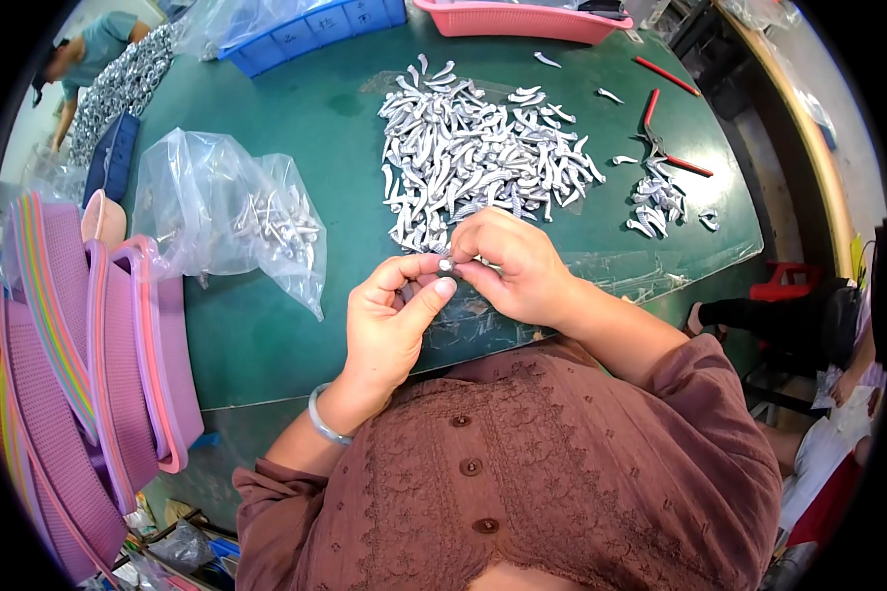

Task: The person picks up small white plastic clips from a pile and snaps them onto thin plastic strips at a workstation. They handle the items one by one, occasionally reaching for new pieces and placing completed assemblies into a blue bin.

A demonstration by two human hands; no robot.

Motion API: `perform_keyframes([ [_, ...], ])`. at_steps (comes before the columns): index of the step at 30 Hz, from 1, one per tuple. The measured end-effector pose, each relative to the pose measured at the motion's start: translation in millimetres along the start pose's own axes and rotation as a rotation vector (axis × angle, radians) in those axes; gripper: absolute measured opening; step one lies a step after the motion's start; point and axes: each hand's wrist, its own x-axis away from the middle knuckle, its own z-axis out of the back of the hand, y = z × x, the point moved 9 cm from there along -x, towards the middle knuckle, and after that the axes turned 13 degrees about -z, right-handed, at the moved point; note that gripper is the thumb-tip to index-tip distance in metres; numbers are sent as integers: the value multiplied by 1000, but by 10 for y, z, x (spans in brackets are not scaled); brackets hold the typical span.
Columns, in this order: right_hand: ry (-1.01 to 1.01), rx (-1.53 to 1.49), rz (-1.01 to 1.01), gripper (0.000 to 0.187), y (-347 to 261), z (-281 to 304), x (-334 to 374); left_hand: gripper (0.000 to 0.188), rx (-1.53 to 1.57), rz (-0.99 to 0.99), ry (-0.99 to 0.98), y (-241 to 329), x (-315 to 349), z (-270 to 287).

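A small silvery metal piece [446,265] is pinched between my two hands, just over the near edge of the green table. My left hand [389,305] has thumb and forefinger closed on it from the left. From the right, the fingertips of my right hand [512,264] close on the same piece; part of it is hidden behind them. Right beyond my hands spreads a large heap of curved silvery metal pieces [483,148]. A smaller heap of similar pieces [657,202] lies to the right.
Red-handled pliers [652,148] lie at the right. A clear bag with metal parts [276,222] rests on the left of the table [266,364], near stacked purple baskets [118,364]. Blue [310,34] and pink trays [522,22] stand at the back. Another person [99,49] bends at far left.
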Motion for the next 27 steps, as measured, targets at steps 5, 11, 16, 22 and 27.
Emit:
perform_keyframes([
  [5, 5, 48, 61, 19, -52, 11, 14, 17, -24, -4, 29, -22, -5, 11],
  [11, 29, 61, 86, 17, -81, 18, 17, 16, -20, 27, 33, -55, 6, 19],
  [16, 50, 76, 107, 17, -102, 24, 23, 16, -73, -29, 18, -28, -14, 6],
  [22, 38, 74, 113, 18, -106, 17, 24, 15, -94, -51, 16, -23, -23, 7],
  [27, 32, 86, 133, 22, -103, 9, 33, 14, -127, -82, 16, -23, -27, 28],
])
